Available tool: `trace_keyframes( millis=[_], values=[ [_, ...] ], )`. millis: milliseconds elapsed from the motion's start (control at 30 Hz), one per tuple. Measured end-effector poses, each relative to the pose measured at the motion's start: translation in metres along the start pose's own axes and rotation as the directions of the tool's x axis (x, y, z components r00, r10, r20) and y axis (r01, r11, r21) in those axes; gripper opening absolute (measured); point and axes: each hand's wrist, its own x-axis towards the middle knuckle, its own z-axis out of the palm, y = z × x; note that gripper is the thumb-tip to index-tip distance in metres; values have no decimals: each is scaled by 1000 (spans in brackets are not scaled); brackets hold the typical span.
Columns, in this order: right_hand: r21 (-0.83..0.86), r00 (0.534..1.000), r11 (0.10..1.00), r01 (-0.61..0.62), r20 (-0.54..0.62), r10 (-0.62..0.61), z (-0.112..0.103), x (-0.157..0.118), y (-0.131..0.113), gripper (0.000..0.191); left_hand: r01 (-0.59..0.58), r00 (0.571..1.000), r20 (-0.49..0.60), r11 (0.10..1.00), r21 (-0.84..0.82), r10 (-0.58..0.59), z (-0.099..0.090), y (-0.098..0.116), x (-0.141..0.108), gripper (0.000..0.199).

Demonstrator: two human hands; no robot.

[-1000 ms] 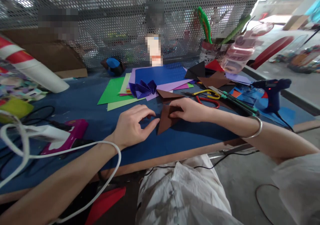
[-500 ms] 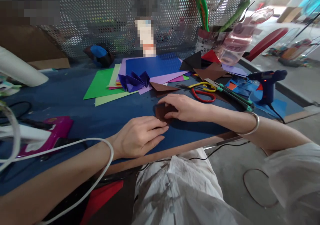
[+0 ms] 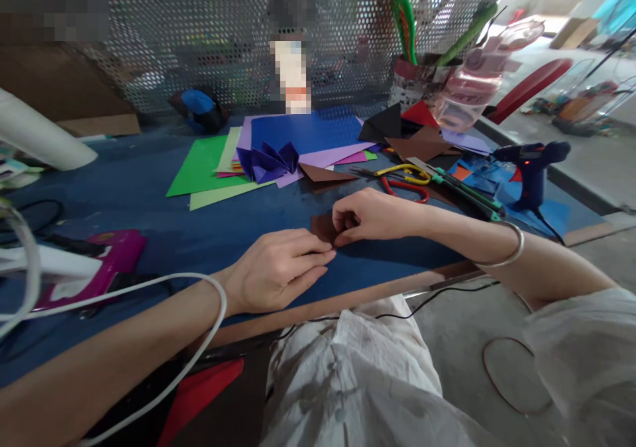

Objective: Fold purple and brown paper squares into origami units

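A small piece of brown paper (image 3: pixel 322 227) lies on the blue table between my two hands. My left hand (image 3: pixel 281 268) rests palm down, its fingers close together and their tips on the paper's near edge. Fingers curled, my right hand (image 3: pixel 368 216) pinches at the paper's right side, close to the left fingertips; the hand covers part of the sheet. Just beyond are a folded brown paper (image 3: pixel 325 176) and a pleated dark-blue paper piece (image 3: pixel 268 162).
Scissors (image 3: pixel 405 192) and a green cutter (image 3: pixel 467 192) lie beyond my right forearm, near a glue gun (image 3: pixel 534 169). Coloured sheets (image 3: pixel 303 132) are stacked at the back. A white cable (image 3: pixel 221 301) crosses my left forearm. A pink bottle (image 3: pixel 464 93) stands at the back right.
My right hand has drawn its fingers in and shifted slightly right, uncovering more of the brown paper. My left hand has hardly moved.
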Motion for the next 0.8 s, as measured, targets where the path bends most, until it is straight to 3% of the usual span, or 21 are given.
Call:
trace_keyframes(
  millis=[267, 433, 800],
  values=[
    [-80, 993, 989, -122, -2, 122, -3, 0, -2, 23, -2, 1000, -14, 1000, -21, 2, 1, -1, 1, 24],
    [-30, 980, 980, -195, 38, 196, -10, 1, 4, 21, 0, 1000, -9, 1000, -25, 0, 1, 0, 2, 24],
    [17, 967, 974, -226, 121, 222, -22, 4, 10, 16, 14, 1000, 4, 1000, -26, -14, 0, -1, 1, 25]
  ],
)
